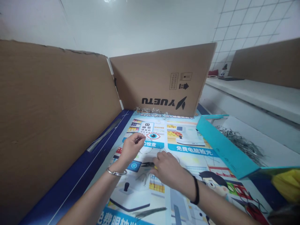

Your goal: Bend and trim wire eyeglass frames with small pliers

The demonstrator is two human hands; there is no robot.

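My right hand [167, 168] is wrapped round a pair of pliers [147, 164]. Their dark narrow jaws point left, and a bit of yellow handle shows by the fingers. My left hand [133, 147] is closed in a pinch, a little higher and to the left; what lies between its fingertips is too small to make out. Below the jaws, several thin wires [145, 180] lie loose on the printed sheet [173, 187]. Closer to me rests a bundle of grey strands [151, 212].
Cardboard panels stand at the left [53, 125] and back [145, 78]. Small clear pieces [152, 110] line the back panel's foot. A turquoise box [234, 159] at the right holds a heap of wire strands [241, 143]. Another strand bundle [103, 137] lies along the left panel.
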